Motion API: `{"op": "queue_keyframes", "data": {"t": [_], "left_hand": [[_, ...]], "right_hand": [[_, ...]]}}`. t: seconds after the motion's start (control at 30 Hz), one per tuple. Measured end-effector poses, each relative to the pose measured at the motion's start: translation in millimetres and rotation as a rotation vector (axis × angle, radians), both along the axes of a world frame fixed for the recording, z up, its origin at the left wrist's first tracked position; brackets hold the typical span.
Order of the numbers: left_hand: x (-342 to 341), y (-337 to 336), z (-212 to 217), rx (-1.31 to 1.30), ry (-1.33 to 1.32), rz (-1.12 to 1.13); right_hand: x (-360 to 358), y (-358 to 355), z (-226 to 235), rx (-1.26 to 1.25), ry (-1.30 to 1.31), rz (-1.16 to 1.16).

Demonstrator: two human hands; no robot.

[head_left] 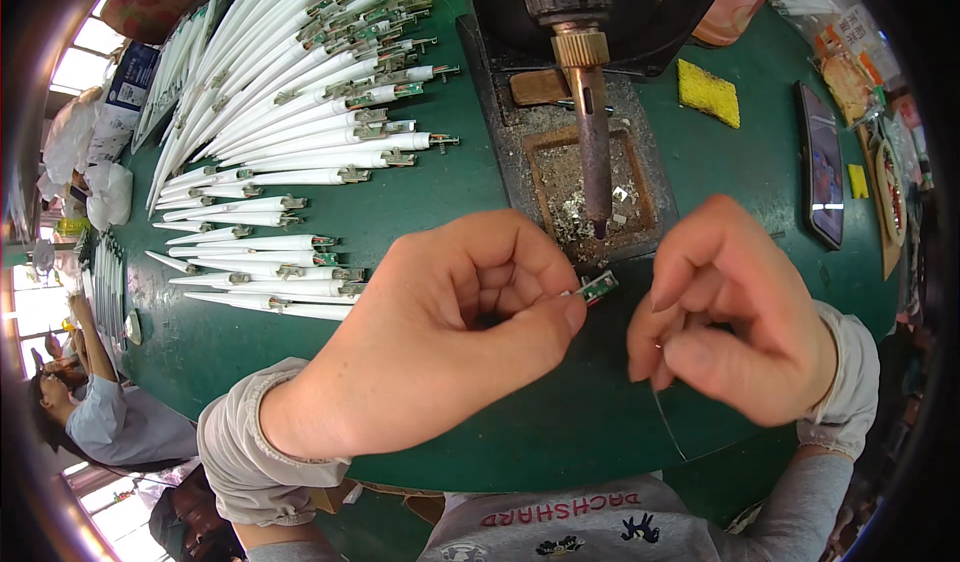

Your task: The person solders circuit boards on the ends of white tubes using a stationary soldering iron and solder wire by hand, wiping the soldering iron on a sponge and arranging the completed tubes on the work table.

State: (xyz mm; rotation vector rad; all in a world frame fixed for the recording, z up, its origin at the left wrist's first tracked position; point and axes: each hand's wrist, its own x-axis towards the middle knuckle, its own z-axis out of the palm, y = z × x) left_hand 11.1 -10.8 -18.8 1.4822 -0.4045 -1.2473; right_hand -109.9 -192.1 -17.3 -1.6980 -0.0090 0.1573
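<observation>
My left hand [450, 332] is closed around a small green circuit board [598, 287], whose end sticks out past my thumb and forefinger. My right hand [735, 322] is just to the right of it, fingers pinched on a thin wire [668, 422] that curves down below the hand. Both hands hover above the green table [420, 202], right in front of the fixed soldering iron [592, 132], whose tip points down at a metal tray [590, 187] flecked with solder bits.
Several white tubes with small green boards at their ends [300, 132] lie in rows on the left. A yellow sponge [709, 93] and a dark phone [824, 162] lie at the right. Another person [90, 412] sits at far lower left.
</observation>
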Motion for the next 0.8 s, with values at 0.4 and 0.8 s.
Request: {"op": "queue_keyframes", "data": {"t": [0.4,0.8], "left_hand": [[9,-5,-4,-0.029,0.149,0.080],[10,-4,-1,-0.072,0.162,0.081]], "right_hand": [[13,-1,-4,0.086,0.046,-0.118],[18,7,-12,0.144,-0.012,-0.148]]}}
